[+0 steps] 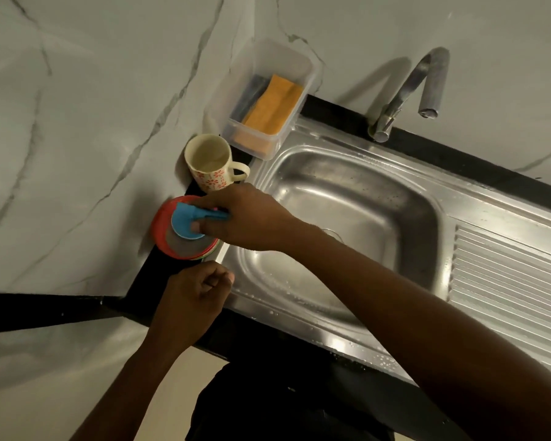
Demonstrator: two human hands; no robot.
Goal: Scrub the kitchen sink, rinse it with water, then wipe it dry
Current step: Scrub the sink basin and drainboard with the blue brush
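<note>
The steel sink (pixel 303 283) fills the middle of the head view, its basin wet with droplets along the front rim. Left of it, on the black counter, stands a round red tub (pixel 161 230). My right hand (pixel 245 218) reaches across the basin and grips a blue scrubber (pixel 183 222), holding it down in the tub. My left hand (pixel 194 299) hovers by the sink's front left corner with its fingers curled and nothing in them. A chrome tap (pixel 414 90) rises behind the sink; no water runs from it.
A cream mug (pixel 209 165) with red flowers stands behind the tub. A clear plastic box (pixel 269 100) holding an orange cloth sits at the back left corner. The ribbed drainboard (pixel 506 281) lies to the right. Marble walls close in at the left and behind.
</note>
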